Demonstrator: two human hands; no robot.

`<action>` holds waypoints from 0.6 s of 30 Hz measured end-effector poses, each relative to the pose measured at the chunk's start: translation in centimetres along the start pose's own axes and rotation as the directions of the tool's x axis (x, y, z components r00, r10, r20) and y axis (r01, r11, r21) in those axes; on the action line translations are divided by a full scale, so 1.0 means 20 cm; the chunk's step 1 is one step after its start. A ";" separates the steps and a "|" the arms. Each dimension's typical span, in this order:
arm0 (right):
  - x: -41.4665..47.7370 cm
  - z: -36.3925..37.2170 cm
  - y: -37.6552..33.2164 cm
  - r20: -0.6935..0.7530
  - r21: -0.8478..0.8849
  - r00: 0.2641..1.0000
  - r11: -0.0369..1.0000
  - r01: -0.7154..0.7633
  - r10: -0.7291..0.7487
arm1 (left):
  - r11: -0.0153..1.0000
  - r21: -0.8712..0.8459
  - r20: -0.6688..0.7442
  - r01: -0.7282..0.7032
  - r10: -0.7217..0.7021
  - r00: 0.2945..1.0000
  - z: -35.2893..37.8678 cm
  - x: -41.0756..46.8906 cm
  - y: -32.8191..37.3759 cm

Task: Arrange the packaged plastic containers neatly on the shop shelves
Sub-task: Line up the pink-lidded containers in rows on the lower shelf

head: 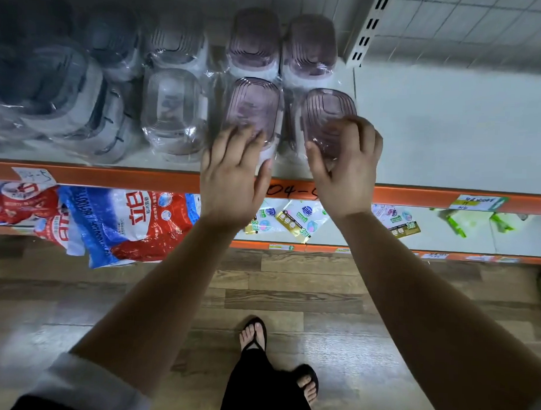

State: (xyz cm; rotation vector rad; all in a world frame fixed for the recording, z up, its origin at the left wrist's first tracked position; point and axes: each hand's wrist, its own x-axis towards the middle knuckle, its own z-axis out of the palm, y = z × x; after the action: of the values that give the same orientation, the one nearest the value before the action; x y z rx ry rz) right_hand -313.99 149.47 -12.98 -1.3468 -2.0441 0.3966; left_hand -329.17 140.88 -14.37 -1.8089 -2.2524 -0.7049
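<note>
Head view: the right hand point(347, 164) curls round a film-wrapped, purple-lidded clear plastic container point(324, 114) at the front edge of the white shelf point(450, 125) — the left hand point(233, 173) rests flat-fingered on its twin point(254, 106) just beside. Probably light, stiff, slippery — grip the sides.

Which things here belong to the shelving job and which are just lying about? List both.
Job: front-left pink container; front-right pink container; back pink containers; clear container; grey containers.
Lying about: detergent bags; sachets; price tag.
</note>
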 end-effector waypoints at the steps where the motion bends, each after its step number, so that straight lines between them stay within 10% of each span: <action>1: 0.03 0.01 0.00 0.012 -0.015 1.000 1.000 -0.003 0.003 | 1.000 -0.012 -0.022 -0.012 0.012 1.000 0.00 -0.03 0.00; 11: 0.13 0.08 -0.01 0.227 -0.289 0.974 0.956 0.049 0.019 | 0.999 0.028 -0.024 -0.018 0.019 1.000 -0.03 -0.10 -0.01; 18: -0.06 -0.10 -0.08 0.157 -0.111 0.987 0.992 0.060 -0.042 | 0.999 0.038 0.017 -0.002 0.001 1.000 -0.19 -0.12 0.09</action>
State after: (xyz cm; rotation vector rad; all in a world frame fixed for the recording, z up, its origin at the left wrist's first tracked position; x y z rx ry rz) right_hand -313.53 147.61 -11.06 -1.3656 -2.2547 0.3751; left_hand -327.46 137.37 -11.58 -1.8063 -2.2592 -0.6447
